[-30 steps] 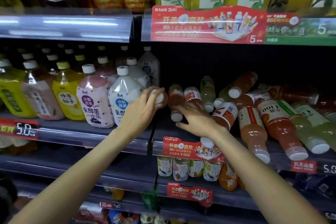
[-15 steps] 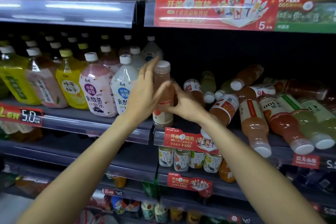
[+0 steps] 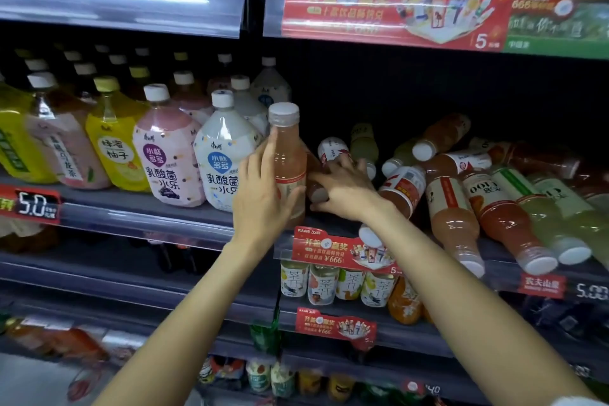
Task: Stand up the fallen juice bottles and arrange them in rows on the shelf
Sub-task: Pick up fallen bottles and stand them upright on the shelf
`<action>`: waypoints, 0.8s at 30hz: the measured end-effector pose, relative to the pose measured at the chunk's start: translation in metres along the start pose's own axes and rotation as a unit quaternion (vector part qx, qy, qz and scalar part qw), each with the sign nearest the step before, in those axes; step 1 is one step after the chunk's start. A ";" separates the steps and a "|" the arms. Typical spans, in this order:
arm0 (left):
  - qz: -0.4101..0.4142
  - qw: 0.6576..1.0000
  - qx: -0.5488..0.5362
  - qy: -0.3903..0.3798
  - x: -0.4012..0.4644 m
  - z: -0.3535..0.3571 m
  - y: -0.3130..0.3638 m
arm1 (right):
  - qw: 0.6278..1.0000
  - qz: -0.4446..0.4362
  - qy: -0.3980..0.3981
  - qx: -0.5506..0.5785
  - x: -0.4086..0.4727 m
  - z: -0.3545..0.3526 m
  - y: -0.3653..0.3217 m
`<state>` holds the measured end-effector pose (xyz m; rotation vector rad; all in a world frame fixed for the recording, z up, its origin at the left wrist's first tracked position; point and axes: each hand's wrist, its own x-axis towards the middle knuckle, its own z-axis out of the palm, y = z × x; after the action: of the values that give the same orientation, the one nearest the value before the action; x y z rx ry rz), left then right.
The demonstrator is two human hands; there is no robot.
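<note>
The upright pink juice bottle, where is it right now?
Head view, centre: the pink juice bottle stands at the shelf's front, held by the left hand, beside the white bottle.

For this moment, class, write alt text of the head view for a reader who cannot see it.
A left hand holds a pink juice bottle upright at a shelf's front edge while the right hand reaches into a heap of fallen bottles beside it. Larger bottles stand in rows to the left.

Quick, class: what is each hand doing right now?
Left hand: holds the upright pink juice bottle with a grey cap.
Right hand: grips a fallen brown-orange juice bottle lying on the shelf.
</note>
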<state>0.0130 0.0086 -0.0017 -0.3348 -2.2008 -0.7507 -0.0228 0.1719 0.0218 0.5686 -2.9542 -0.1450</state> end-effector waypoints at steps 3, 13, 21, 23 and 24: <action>0.009 1.000 0.027 0.006 -0.002 -0.004 -0.006 | 0.998 0.037 0.023 -0.045 -0.003 0.006 -0.001; 0.045 0.996 0.075 0.021 0.001 -0.006 -0.006 | 0.952 0.126 0.213 0.180 -0.042 -0.004 0.011; 0.017 1.000 0.020 -0.011 -0.002 0.000 0.003 | 0.810 0.112 0.445 0.365 -0.059 -0.043 0.011; 0.009 1.000 -0.009 -0.016 -0.002 0.001 0.004 | 0.818 0.101 0.435 0.362 -0.044 -0.052 0.006; 0.003 1.000 -0.024 -0.019 -0.002 0.002 0.004 | 0.827 0.092 0.424 0.357 -0.035 -0.053 0.003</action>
<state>0.0148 0.0128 -0.0021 -0.3829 -2.2184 -0.8000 0.0158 0.1837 0.0708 0.2764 -2.0608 0.9981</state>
